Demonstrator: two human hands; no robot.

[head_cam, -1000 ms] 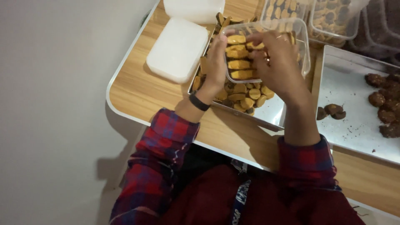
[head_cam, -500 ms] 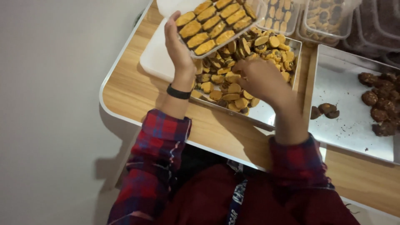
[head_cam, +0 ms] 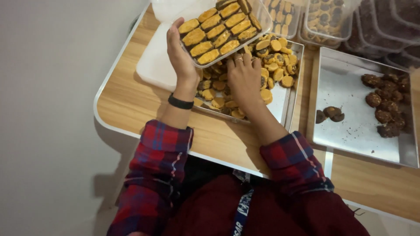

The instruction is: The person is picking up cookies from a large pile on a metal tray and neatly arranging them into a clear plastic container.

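My left hand grips the near left edge of a clear plastic box, tilted up above the tray. Inside it, yellow-brown cookies lie packed in neat rows. My right hand rests palm down on loose yellow cookies piled in a metal tray under the box. A ring shows on one finger, and a black band sits on my left wrist.
A white lid lies left of the tray. Right of it stands a second metal tray with dark chocolate cookies. Several clear filled boxes line the far edge. The wooden table's rounded corner is at left.
The camera view has shifted a little. The left hand keeps the box raised and tilted. The right hand has dropped from the box onto the loose cookies in the tray.
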